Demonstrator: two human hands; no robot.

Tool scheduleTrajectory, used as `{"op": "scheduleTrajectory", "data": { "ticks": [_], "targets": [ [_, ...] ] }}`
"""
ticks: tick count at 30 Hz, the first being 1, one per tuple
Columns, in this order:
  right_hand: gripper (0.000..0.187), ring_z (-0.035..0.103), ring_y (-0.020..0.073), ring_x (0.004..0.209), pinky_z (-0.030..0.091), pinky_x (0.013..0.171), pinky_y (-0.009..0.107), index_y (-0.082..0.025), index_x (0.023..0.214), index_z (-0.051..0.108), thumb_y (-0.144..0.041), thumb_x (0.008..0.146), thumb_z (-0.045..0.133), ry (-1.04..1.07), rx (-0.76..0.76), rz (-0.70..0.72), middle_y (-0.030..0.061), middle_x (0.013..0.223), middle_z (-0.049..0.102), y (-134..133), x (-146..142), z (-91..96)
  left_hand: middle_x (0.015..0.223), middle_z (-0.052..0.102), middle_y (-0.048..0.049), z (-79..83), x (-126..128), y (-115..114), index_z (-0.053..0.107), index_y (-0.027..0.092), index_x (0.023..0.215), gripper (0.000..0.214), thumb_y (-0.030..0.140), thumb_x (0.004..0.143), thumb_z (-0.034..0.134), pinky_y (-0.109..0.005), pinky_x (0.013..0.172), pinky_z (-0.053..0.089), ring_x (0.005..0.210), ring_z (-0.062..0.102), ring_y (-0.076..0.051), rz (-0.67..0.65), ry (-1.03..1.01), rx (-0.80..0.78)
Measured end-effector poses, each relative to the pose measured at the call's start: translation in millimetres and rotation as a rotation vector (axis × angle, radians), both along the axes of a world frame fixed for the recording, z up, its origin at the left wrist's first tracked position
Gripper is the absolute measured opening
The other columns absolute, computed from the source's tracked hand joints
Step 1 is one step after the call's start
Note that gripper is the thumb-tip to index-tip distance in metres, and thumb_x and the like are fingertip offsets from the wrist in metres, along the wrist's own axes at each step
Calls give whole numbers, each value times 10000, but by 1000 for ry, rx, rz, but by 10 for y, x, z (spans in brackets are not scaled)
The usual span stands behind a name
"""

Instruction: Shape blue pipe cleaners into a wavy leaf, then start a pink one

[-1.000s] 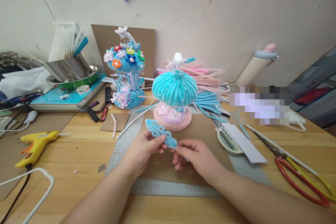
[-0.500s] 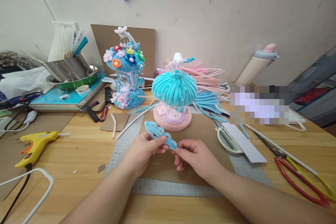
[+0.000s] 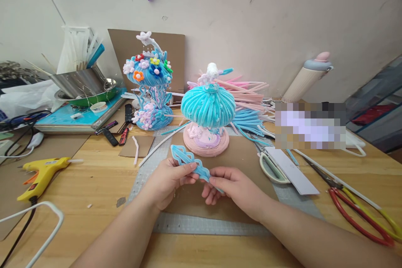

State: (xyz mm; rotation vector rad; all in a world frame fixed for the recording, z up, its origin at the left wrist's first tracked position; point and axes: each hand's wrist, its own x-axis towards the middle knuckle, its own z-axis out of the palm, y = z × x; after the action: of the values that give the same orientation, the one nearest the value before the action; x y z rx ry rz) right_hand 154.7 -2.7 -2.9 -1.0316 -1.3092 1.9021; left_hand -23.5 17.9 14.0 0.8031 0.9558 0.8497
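Both hands hold a wavy blue pipe-cleaner piece (image 3: 185, 159) low over a brown cardboard sheet (image 3: 245, 159). My left hand (image 3: 165, 182) pinches its middle between thumb and fingers. My right hand (image 3: 232, 186) pinches its right end, fingers closed. Just behind stands a blue domed pipe-cleaner figure (image 3: 208, 106) on a pink round base (image 3: 207, 144). A second blue figure with small coloured flowers (image 3: 150, 81) stands further back left.
A yellow glue gun (image 3: 40, 171) lies at the left by a white cable (image 3: 37, 217). Red-handled scissors (image 3: 358, 209), a white strip (image 3: 292, 169) and loose pink and blue pipe cleaners (image 3: 248, 96) lie at the right. A metal bowl (image 3: 80, 81) sits on a board back left.
The two hands have shifted slightly left and down with the blue piece, which now tilts a little more; the grip of both hands is unchanged.
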Motion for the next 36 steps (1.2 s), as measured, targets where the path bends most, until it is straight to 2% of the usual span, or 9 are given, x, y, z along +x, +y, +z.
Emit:
{"op": "scheduleTrajectory", "data": {
  "ticks": [5, 9, 17, 20, 24, 26, 30, 32, 36],
  "targets": [
    [232, 600, 140, 646, 450, 581, 272, -134, 815, 558, -351, 824, 476, -9, 27, 12, 53, 765, 610, -20, -17, -32, 633, 659, -36, -15, 14, -23, 661, 105, 674, 124, 217, 657, 710, -156, 554, 488, 570, 598, -87, 36, 44, 21],
    [252, 586, 138, 664, 447, 544, 249, -141, 807, 550, -374, 834, 458, -72, 118, 18, 45, 772, 592, -43, -24, -39, 648, 664, -39, -17, 31, -38, 658, 110, 690, 148, 237, 643, 718, -177, 569, 497, 589, 605, -104, 87, 142, 61],
    [283, 542, 105, 520, 440, 494, 228, -161, 738, 577, -409, 818, 466, -373, 258, -52, 15, 621, 590, -75, -45, -66, 642, 673, -49, -24, 74, -42, 664, 107, 671, 174, 248, 606, 741, -189, 564, 499, 581, 609, -114, 99, 167, 22],
    [321, 559, 115, 499, 441, 465, 233, -149, 709, 565, -440, 802, 470, -304, 172, -56, 20, 608, 590, -65, -55, -88, 642, 676, -45, -31, 74, -48, 664, 115, 672, 162, 242, 608, 741, -194, 573, 496, 588, 614, -118, 91, 157, 28],
    [340, 606, 144, 528, 438, 432, 231, -124, 829, 548, -457, 761, 523, -60, -74, 6, 45, 667, 618, -31, -59, -75, 645, 672, -39, -36, 62, -43, 657, 115, 676, 151, 245, 637, 723, -196, 584, 482, 588, 606, -111, 48, 122, 58],
    [345, 614, 146, 537, 435, 436, 224, -117, 830, 550, -454, 754, 538, -15, -116, 26, 51, 664, 625, -22, -55, -64, 653, 667, -36, -39, 57, -43, 653, 114, 676, 146, 243, 648, 716, -201, 600, 476, 596, 597, -107, 23, 87, 65],
    [359, 610, 144, 526, 443, 446, 237, -118, 768, 576, -474, 725, 568, -46, -40, -34, 42, 644, 621, -31, -41, -56, 678, 657, -34, -36, 51, -50, 638, 122, 694, 142, 237, 653, 712, -232, 628, 467, 617, 586, -116, -18, 30, 70],
    [359, 603, 139, 518, 455, 462, 250, -118, 730, 593, -476, 720, 570, -95, 14, -74, 35, 624, 613, -39, -34, -52, 682, 647, -32, -23, 42, -44, 631, 131, 720, 159, 253, 656, 708, -222, 585, 449, 615, 573, -120, -19, 54, 108],
    [339, 597, 133, 518, 481, 501, 266, -126, 703, 606, -461, 729, 562, -163, 56, -134, 33, 620, 618, -46, -23, -45, 730, 630, -25, 5, -8, 2, 627, 152, 802, 206, 326, 698, 665, -188, 490, 370, 583, 522, -100, 122, 169, 257]
  ]
}}
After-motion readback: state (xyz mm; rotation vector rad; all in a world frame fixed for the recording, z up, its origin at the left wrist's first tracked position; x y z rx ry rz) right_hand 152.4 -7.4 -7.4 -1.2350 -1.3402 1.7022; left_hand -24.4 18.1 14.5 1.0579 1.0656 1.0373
